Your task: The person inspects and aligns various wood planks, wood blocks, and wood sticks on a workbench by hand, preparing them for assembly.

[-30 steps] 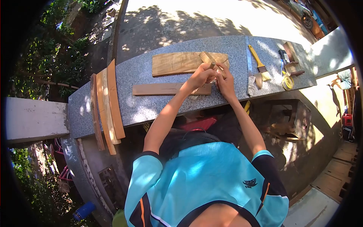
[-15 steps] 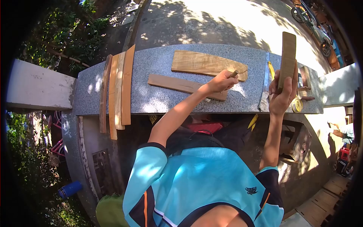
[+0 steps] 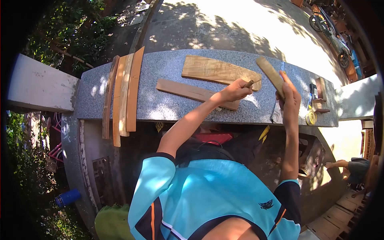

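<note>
My left hand point(image 3: 235, 91) is closed round a short brown wooden stick point(image 3: 249, 84), whose tip pokes out above the fist; the rest is hidden by the fingers. It is over the right ends of a pale grained board point(image 3: 212, 69) and a narrower brown board point(image 3: 184, 89), both lying on the speckled grey stone table point(image 3: 160, 64). In my right hand point(image 3: 291, 100) is a narrow wooden block point(image 3: 270, 75), raised above the table and leaning to the left. The fingers wrap its lower end.
Several long wood strips point(image 3: 130, 88) lie side by side at the left, overhanging the near edge. At the right are a yellow tape roll point(image 3: 311, 117) and brown wooden pieces point(image 3: 321, 94). Another person point(image 3: 356, 170) is at the far right. A bicycle point(image 3: 332, 34) stands beyond.
My right hand has tilted the wooden block to the left and lowered it, from nearly upright. My left hand has barely moved. At the far right, the other person has changed position.
</note>
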Motion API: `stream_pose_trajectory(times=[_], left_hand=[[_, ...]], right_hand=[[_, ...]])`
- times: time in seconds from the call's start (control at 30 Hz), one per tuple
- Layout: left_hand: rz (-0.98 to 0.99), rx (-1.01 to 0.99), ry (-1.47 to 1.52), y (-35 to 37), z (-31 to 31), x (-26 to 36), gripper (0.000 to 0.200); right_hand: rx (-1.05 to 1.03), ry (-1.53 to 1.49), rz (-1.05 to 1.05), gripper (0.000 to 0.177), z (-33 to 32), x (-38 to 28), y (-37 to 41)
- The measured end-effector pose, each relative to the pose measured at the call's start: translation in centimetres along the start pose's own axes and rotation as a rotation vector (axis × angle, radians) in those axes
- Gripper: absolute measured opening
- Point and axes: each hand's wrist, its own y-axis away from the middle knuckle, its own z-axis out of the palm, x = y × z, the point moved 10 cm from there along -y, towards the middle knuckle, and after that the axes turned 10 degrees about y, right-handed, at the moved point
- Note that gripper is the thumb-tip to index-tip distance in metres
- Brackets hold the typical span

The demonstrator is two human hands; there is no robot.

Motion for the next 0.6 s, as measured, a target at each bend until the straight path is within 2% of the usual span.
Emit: stream_pose_trajectory(times=[0.07,0.13,0.17,0.27,0.3,0.33,0.4,0.47,0.53,0.57,0.6], left_hand=[[-0.04,0.035,0.022,0.0,-0.4,-0.6,0.024],[-0.074,0.058,0.039,0.0,-0.2,-0.8,0.024],[-0.081,0.064,0.039,0.0,-0.1,-0.5,0.024],[-0.12,0.088,-0.008,0.1,0.0,-0.2,0.025],[-0.115,0.079,-0.028,0.0,-0.3,-0.3,0.025],[-0.109,0.076,-0.05,0.1,-0.4,-0.4,0.025],[-0.018,0.059,-0.038,-0.1,0.1,0.4,0.028],[0.007,0.059,-0.075,-0.2,0.3,0.8,0.027],[-0.049,0.072,-0.12,-0.1,0.1,0.2,0.029],[-0.02,0.039,-0.103,-0.2,0.0,0.2,0.028],[0.01,0.011,-0.081,-0.2,0.1,0.1,0.027]], right_hand=[[0.417,-0.343,-0.058,0.037,-4.0,0.1,-0.1],[0.33,-0.206,-0.113,0.036,-2.4,-0.6,0.3],[-0.072,0.059,-0.157,0.036,1.3,-0.8,0.2],[-0.026,-0.018,0.074,0.035,-0.7,0.0,0.1],[0.158,-0.184,-0.008,0.035,-3.1,0.5,-0.4],[0.493,-0.324,-0.091,0.034,-5.1,-1.1,0.4],[0.425,-0.228,-0.102,0.034,-3.5,-1.1,0.8],[-0.246,0.155,-0.073,0.039,2.9,0.9,0.8],[-0.074,0.006,0.002,0.04,0.1,0.1,0.1],[0.118,-0.119,-0.023,0.04,-2.3,0.3,-0.1],[0.43,-0.267,-0.034,0.039,-4.6,-0.5,0.6]])
